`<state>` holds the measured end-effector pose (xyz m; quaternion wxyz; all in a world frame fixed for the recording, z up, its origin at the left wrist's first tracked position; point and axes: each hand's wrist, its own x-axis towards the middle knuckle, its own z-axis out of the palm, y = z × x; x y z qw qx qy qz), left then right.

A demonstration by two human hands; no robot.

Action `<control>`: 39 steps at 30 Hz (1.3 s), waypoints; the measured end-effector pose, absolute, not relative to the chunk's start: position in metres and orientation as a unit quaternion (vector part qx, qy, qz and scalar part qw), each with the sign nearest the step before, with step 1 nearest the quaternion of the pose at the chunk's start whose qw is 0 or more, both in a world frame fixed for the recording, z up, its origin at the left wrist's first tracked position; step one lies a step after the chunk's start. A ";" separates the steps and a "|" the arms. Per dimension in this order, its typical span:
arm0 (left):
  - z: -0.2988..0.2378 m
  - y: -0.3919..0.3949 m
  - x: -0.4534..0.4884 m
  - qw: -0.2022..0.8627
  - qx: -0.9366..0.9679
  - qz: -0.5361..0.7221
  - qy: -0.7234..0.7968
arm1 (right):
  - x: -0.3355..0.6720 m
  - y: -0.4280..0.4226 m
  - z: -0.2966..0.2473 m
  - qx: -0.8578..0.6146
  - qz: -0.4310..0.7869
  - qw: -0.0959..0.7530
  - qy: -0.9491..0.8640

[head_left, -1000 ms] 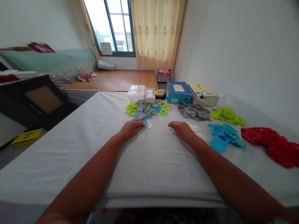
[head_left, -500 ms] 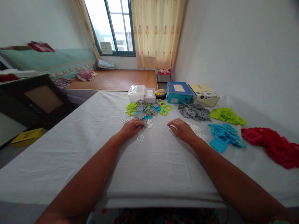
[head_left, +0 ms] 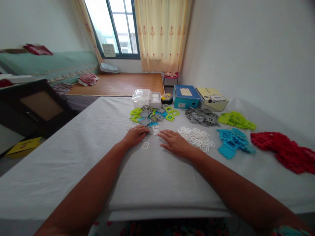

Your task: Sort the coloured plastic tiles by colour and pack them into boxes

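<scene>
White cloth-covered table (head_left: 73, 157) in a bedroom; green-covered bed (head_left: 49, 65), window and yellow curtain (head_left: 161, 32) behind. Items, left to right:

1. Stray small white lattice plastic tiles (head_left: 128, 126), loose on the cloth at the left edge of the mixed pile.
2. Left hand (head_left: 135, 135): palm down, fingers curled loosely over the near edge of the pile. Whether it pinches a piece cannot be told. One more white tile (head_left: 145, 145) lies just beside its wrist.
3. Mixed pile of grey, lime and blue interlocking plastic tiles (head_left: 151, 115), unsorted, in front of a clear plastic lidded box (head_left: 142, 97) and a round yellow-and-black tin (head_left: 166, 97).
4. Right hand (head_left: 175, 142): flat, fingers spread, resting on the cloth, holding nothing, between the mixed pile and the white heap.
5. Heap of white lattice tiles (head_left: 195, 137), just right of the right hand.
6. Blue cardboard box (head_left: 185, 96); yellow printed box (head_left: 213, 97).
7. Sorted heaps: grey (head_left: 202, 117), lime green (head_left: 235, 120), blue (head_left: 231, 141), red (head_left: 283, 149).

Risks, as judged:
- White tiles on white cloth are easily overlooked; strays near the left hand may get left out.
- A sweeping forearm could scatter the white heap or push it into the blue one.
- Interlocking edges may snag, so lifting one tile could drag its neighbours out of the mixed pile.
</scene>
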<state>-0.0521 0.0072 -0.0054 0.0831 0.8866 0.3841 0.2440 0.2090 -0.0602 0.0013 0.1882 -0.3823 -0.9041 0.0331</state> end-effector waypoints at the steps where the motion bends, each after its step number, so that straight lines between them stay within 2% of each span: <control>1: -0.005 0.007 -0.052 0.082 0.887 0.243 0.384 | 0.207 -0.061 -0.001 -0.381 0.032 0.171 -0.908; 4: -0.005 0.006 -0.051 0.081 0.887 0.241 0.386 | 0.206 -0.062 -0.005 -0.366 0.035 0.142 -0.919; 13: -0.006 0.010 -0.054 0.071 0.868 0.260 0.416 | 0.222 -0.056 -0.002 -0.353 0.049 0.187 -0.915; 21: -0.001 -0.003 -0.036 0.209 0.856 0.314 0.354 | 0.222 -0.057 0.004 -0.405 0.065 0.222 -0.885; 25: 0.000 0.002 -0.043 0.192 0.826 0.341 0.406 | 0.218 -0.056 0.002 -0.404 0.069 0.253 -0.877; 28: 0.000 0.001 -0.043 0.186 0.842 0.303 0.406 | 0.213 -0.057 -0.001 -0.379 0.061 0.244 -0.890; 33: 0.000 -0.009 -0.029 0.261 0.858 0.292 0.331 | 0.211 -0.058 -0.002 -0.386 0.039 0.233 -0.892; 39: 0.001 -0.005 -0.034 0.248 0.836 0.312 0.377 | 0.214 -0.053 -0.001 -0.336 0.002 0.172 -0.926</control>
